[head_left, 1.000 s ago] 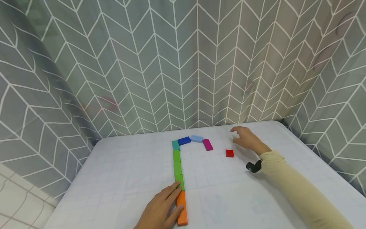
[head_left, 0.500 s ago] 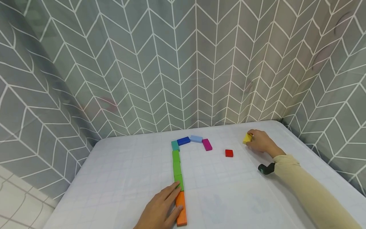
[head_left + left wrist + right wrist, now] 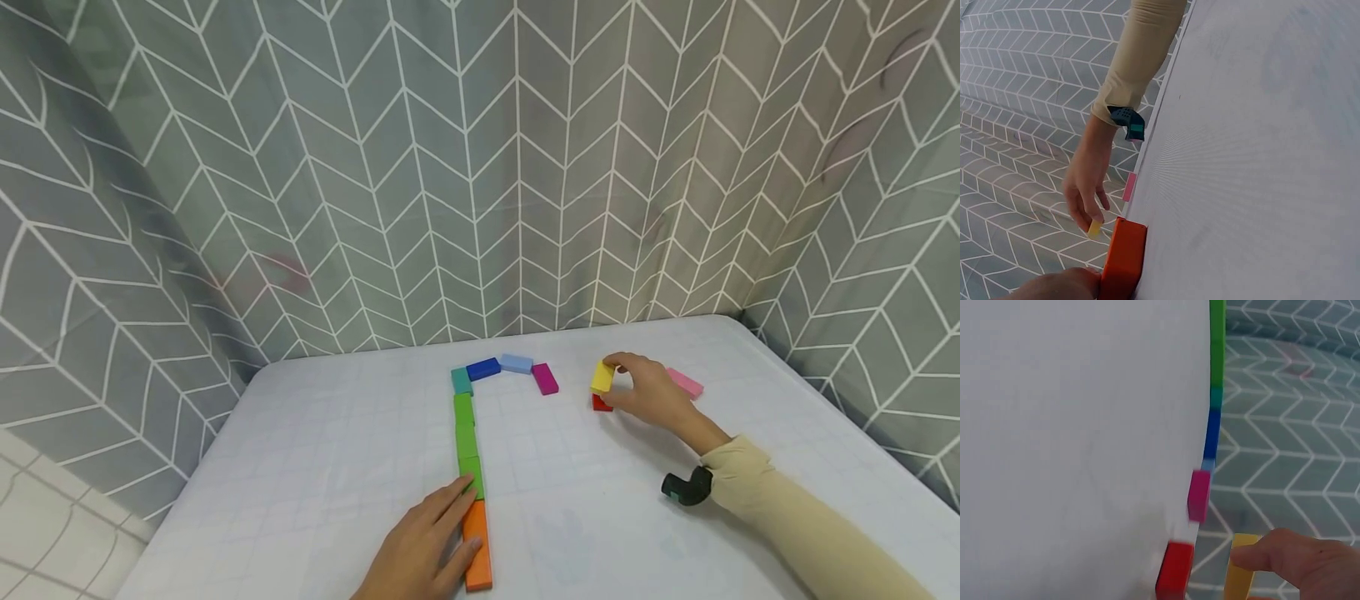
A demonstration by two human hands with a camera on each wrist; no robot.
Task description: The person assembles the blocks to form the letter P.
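My right hand [image 3: 651, 393] pinches a yellow block [image 3: 602, 377] between thumb and fingers, raised off the table beside a small red block [image 3: 602, 404]. In the head view the yellow block partly covers the red one. The right wrist view has the yellow block [image 3: 1239, 575] under my thumb, apart from the red block [image 3: 1174, 570]. My left hand [image 3: 422, 542] rests along the near end of a block row, its fingers on a green block [image 3: 471, 473] and its thumb at an orange block [image 3: 477, 550]. My left thumb touches the orange block [image 3: 1124, 253] in the left wrist view.
Past the green blocks [image 3: 465, 440], the row bends through a teal block [image 3: 461, 382], a dark blue block [image 3: 483, 368], a light blue block [image 3: 517, 363] and a magenta block [image 3: 545, 379]. A pink block [image 3: 686, 383] lies right of my right hand. A patterned curtain [image 3: 480, 208] hangs behind the white table [image 3: 337, 433].
My right hand has reached right, picked up the yellow block and carried it left to the red block. The pink block has come into view. The left hand has not moved.
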